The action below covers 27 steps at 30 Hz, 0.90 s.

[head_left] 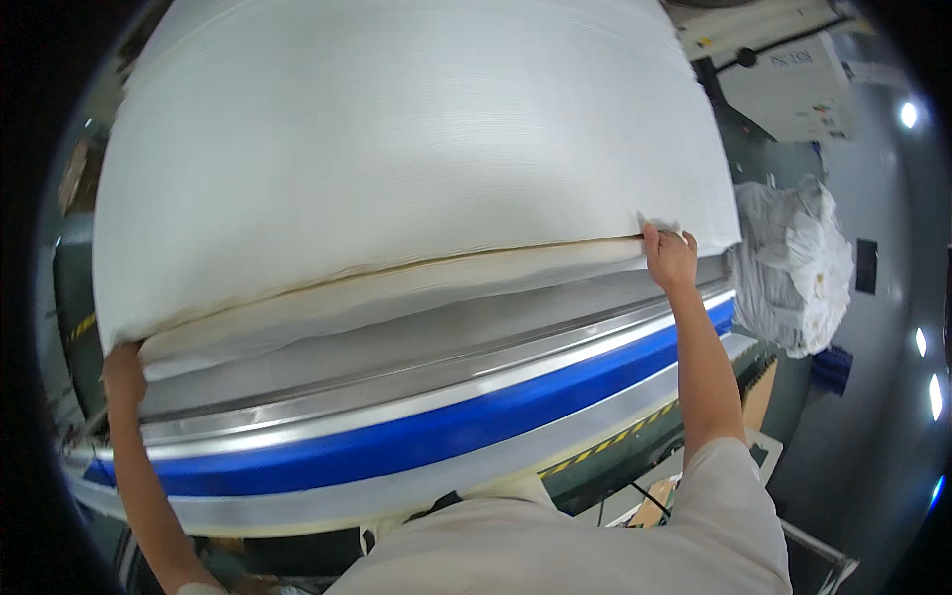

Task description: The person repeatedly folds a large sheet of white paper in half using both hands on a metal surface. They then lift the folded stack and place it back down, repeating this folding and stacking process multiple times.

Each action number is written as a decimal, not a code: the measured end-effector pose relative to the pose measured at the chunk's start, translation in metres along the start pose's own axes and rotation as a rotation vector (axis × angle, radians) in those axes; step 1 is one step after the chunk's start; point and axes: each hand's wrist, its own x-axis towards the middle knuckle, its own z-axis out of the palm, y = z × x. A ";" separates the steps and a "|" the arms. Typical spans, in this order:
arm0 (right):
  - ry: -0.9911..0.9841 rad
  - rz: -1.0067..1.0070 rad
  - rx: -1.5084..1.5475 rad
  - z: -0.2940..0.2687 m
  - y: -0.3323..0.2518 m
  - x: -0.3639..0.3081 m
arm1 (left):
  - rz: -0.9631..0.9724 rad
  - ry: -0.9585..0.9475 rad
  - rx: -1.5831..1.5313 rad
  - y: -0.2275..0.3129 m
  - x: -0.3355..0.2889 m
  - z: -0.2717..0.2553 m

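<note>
A wide sheet of white fabric [416, 139] covers most of the table and reaches far ahead of me. Its near edge is a pale folded band [397, 296], with a thin brownish line running along the top of the fold. At the left end, my left hand [124, 371] is closed on the fabric's corner, its fingers partly hidden by the cloth. Toward the right end, my right hand [672, 258] pinches the same edge, thumb on top. Between my hands the band hangs slightly slack over a grey surface.
In front of me runs the table's metal edge [397, 375] with a blue strip [416, 443] below it. A bundle wrapped in white plastic [798, 263] stands on the right. Farther back on the right is a white machine panel [793, 94]. Yellow-black striped tape [610, 439] shows lower right.
</note>
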 end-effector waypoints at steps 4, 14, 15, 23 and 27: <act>-0.190 0.126 -0.072 0.018 0.075 0.029 | -0.143 -0.137 0.110 -0.073 0.002 0.045; -0.599 0.076 -0.283 0.002 0.237 0.058 | -0.101 -0.086 0.100 -0.067 -0.002 0.088; -0.566 0.050 -0.323 0.008 0.235 0.059 | -0.089 -0.081 0.126 -0.075 -0.009 0.091; -0.357 0.126 -0.286 0.016 0.235 0.043 | -0.097 -0.186 0.165 -0.054 -0.019 0.028; -0.325 -0.036 -0.323 -0.025 0.265 0.037 | -0.286 -0.263 0.019 0.029 -0.013 -0.111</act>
